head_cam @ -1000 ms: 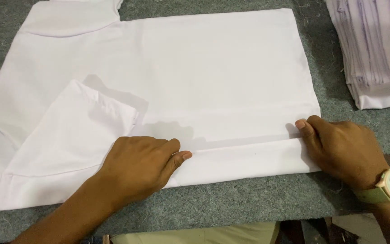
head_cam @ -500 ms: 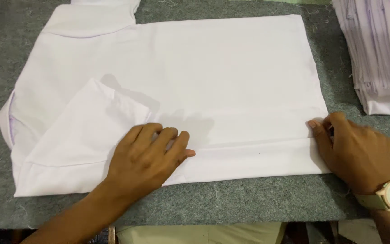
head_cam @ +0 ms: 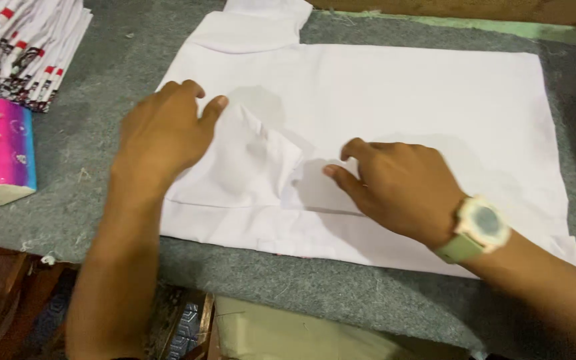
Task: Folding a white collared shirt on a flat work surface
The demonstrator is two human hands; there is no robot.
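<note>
The left hand (head_cam: 165,137) is lying flat and released on the folded sleeve (head_cam: 248,167) of the white garment (head_cam: 401,107) spread mid-worktop (head_cam: 88,133). The right hand (head_cam: 398,187), fingers loosely curled and grasping nothing, is pressing the cloth. At nine o'clock, a pink rectangular packet (head_cam: 1,157) is sitting; at eleven, stacked folded labels (head_cam: 25,47), white with red and black.

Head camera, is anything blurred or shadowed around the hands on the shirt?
Head view: the right hand is slightly motion-blurred at the fingertips; the left hand is sharper. Both cast soft grey shadows on the white shirt. Light is even, with no glare; the table shows clear texture.
</note>
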